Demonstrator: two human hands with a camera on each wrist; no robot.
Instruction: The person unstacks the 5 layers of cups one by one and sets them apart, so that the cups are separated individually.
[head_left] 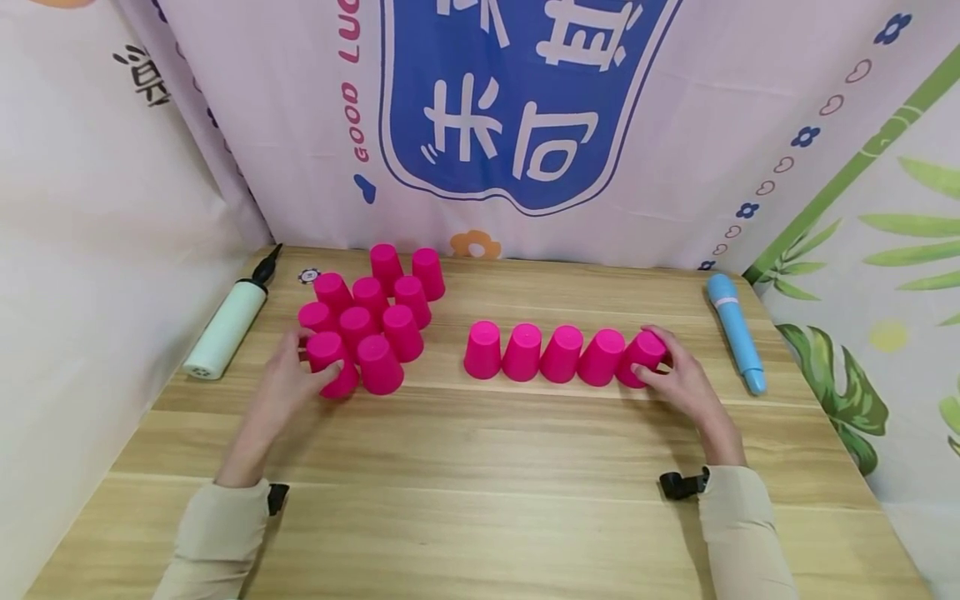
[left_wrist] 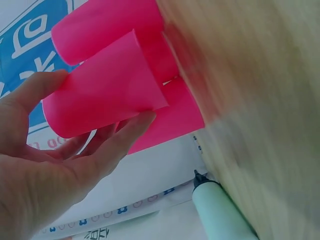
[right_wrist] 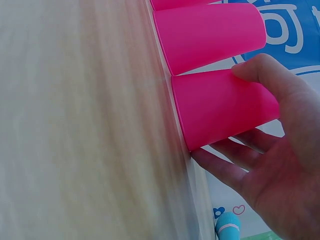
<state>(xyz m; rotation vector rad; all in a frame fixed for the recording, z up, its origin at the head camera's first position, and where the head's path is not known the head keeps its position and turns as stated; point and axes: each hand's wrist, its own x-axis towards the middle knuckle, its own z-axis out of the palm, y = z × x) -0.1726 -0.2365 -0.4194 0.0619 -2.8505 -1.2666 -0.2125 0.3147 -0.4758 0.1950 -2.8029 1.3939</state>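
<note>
Pink cups stand upside down on the wooden table. On the left is a cluster of several, and my left hand [head_left: 288, 379] holds its front-left pink cup [head_left: 324, 354], thumb on one side and fingers on the other. In the left wrist view the rim of this held cup [left_wrist: 105, 92] looks slightly raised off the table. To the right, several cups stand side by side in a row. The right hand [head_left: 686, 379] grips the row's rightmost cup [head_left: 643, 354]. In the right wrist view this cup [right_wrist: 215, 107] has its rim on the table, close to the neighbouring cup [right_wrist: 210, 37].
A pale green hand pump [head_left: 228, 329] with a black nozzle lies at the table's left edge. Near the right edge lies a blue microphone-shaped stick [head_left: 737, 333]. Printed cloth [head_left: 300, 192] hangs behind the table. Bare wood [head_left: 480, 483] stretches in front of the cups.
</note>
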